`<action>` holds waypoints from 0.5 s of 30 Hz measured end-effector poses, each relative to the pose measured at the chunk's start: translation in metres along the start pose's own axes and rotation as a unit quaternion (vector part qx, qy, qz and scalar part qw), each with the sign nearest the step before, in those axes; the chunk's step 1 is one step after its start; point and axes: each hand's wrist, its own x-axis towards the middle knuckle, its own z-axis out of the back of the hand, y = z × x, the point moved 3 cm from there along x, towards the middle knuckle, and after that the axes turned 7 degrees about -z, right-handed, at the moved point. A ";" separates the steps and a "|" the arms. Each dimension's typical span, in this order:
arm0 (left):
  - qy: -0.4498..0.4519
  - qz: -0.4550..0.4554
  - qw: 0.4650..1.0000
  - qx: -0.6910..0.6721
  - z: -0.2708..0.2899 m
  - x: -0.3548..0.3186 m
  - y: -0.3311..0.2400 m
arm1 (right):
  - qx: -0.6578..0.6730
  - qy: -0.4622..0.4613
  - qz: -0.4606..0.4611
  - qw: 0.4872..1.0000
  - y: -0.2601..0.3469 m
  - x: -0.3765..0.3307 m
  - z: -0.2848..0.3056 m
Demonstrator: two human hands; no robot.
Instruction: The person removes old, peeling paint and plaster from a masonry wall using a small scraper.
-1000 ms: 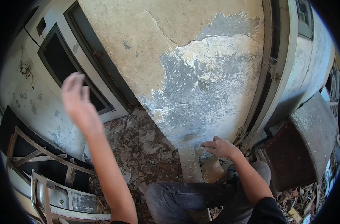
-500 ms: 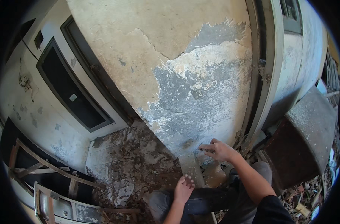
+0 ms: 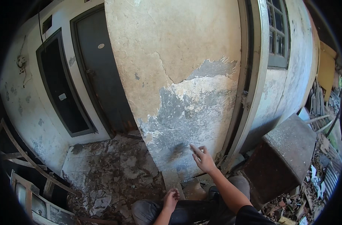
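- The right hand [image 3: 204, 160] is raised at the low part of the peeling wall patch [image 3: 178, 120], its index finger reaching out and the others partly bent; whether a thin thing is pinched between them, I cannot tell.
- That patch, grey and white where the paint has flaked off, spreads up and leftward from the fingertips; a dark smudge or shadow lies just left of them. Contact between fingers and wall cannot be made out.
- The left hand [image 3: 171, 199], lower and to the left of the right one, is loosely curled above the trouser leg [image 3: 150, 213], with nothing visible in it.
- Above the right hand, cream-painted plaster [image 3: 148, 45] carries a crack running down toward the flaked edge.
- Right of that hand stand a pale door frame [image 3: 255, 78] and, beyond the forearm, a dusty boxy cabinet [image 3: 287, 146].
- Left of the left hand, the debris-strewn floor [image 3: 124, 161] runs back toward a grey door [image 3: 101, 63].
- The step in hand looks like right-handed work at the bared surface, the left hand idle; any stroke here would call for fingertips kept close to the wall.
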 end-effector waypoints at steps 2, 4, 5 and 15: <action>0.022 0.014 0.998 0.048 -0.009 0.001 0.003 | 0.052 -0.021 -0.032 0.998 0.002 0.002 0.009; 0.044 0.047 0.992 0.106 -0.017 -0.004 0.004 | 0.023 -0.076 -0.019 0.997 0.006 0.004 0.017; 0.047 0.047 0.992 0.104 -0.017 -0.005 0.003 | 0.020 -0.078 -0.018 0.997 0.010 0.005 0.021; -0.041 0.001 0.991 -0.124 -0.009 -0.008 -0.016 | -0.062 -0.200 -0.064 0.976 0.013 0.014 0.065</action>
